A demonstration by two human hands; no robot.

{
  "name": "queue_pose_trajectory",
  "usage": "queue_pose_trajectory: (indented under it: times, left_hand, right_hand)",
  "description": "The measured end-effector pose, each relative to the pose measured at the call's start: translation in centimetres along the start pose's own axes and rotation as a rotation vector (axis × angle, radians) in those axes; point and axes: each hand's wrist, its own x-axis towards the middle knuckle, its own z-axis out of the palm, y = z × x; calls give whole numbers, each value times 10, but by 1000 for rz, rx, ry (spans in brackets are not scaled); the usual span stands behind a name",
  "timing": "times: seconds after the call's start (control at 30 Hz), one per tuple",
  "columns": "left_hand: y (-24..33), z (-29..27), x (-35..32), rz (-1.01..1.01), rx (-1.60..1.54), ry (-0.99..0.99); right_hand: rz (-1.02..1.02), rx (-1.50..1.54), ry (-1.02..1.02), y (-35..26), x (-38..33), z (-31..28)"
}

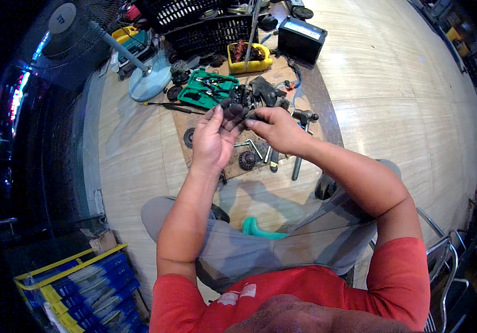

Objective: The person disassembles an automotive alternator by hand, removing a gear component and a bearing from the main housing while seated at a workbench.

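My left hand (216, 133) is turned palm up over the work board, its fingers stretched out and blackened. My right hand (274, 126) meets it from the right, thumb and fingers pinched together at the left fingertips. What the pinch holds is too small and dark to make out. Just beyond the hands lie a dark metal assembly (243, 95), partly hidden, and a black glove (266, 90). Nearer to me are a bent metal wrench (255, 149), a round finned gear-like part (247, 160) and a hammer (305, 116). A dark ring-shaped part (189, 137) lies left of my wrist.
A green tool case (198, 99) with pliers lies open beyond my left hand. Behind it stand a yellow cut-open container (249, 66), black crates (210, 39) and a black battery (301, 39). A standing fan (148, 83) is at far left, blue-yellow bins (91, 288) near left.
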Motion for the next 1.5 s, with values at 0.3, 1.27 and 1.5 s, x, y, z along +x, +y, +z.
queue_pose_trajectory:
  times: [0.3, 1.27, 1.5]
  left_hand:
    - [1, 5, 1, 166, 6, 17]
    - [8, 14, -17, -89, 532, -10]
    - [-17, 6, -15, -27, 1151, 90]
  right_hand:
    - [110, 272, -112, -1, -5, 4]
    - [-321, -701, -286, 4, 21, -45]
    - [-299, -842, -184, 0, 19, -39]
